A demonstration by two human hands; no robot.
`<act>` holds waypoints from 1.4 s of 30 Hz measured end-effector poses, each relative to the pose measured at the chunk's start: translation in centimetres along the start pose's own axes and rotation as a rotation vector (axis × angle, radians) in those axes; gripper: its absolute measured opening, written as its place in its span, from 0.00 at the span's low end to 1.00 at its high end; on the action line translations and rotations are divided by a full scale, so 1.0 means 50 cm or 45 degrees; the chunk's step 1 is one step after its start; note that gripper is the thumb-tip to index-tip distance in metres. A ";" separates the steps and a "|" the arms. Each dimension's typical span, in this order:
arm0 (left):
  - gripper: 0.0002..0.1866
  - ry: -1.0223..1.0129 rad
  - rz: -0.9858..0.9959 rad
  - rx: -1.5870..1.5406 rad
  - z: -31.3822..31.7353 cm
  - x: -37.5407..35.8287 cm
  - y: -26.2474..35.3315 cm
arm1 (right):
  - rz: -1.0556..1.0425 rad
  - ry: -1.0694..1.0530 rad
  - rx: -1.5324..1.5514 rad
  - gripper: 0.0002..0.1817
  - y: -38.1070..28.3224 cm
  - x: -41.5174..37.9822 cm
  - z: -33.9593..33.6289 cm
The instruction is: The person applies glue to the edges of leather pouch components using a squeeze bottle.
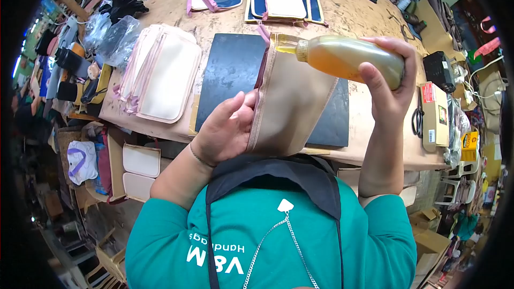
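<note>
My left hand is closed on the left edge of a brown fabric bag piece, fingers behind it and thumb toward me. The piece stands tilted up, with a pinkish zipper strip along that edge. My right hand is wrapped round a squeeze bottle of amber liquid, held nearly level. Its clear yellowish nozzle points left, right at the piece's upper corner. Under the piece lies a dark flat board, partly hidden by it.
A stack of cream panels with pink zippers lies left of the board. Navy and cream pieces rest at the back. Scissors, a cardboard box and a black box are on the right. Plastic bags sit at left.
</note>
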State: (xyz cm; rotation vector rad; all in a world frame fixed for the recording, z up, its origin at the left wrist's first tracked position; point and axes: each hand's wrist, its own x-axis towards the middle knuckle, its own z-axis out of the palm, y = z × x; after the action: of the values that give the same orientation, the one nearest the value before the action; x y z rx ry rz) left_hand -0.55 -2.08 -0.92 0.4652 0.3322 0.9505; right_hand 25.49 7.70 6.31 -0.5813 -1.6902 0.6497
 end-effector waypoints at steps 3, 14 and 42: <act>0.42 -0.056 0.001 -0.037 0.007 0.001 -0.003 | 0.149 -0.032 -0.060 0.22 -0.003 -0.001 -0.001; 0.49 0.043 -0.052 0.161 0.018 -0.003 0.002 | 0.121 0.012 0.011 0.21 0.013 0.006 0.004; 0.45 0.017 0.007 0.023 0.016 -0.001 0.003 | 0.331 -0.242 0.091 0.19 0.000 -0.048 0.025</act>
State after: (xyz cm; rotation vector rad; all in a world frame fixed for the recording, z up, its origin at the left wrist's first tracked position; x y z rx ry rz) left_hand -0.32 -2.24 -0.16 0.4771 0.3519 0.9569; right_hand 24.74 5.92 4.40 -0.7138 -1.7740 0.9735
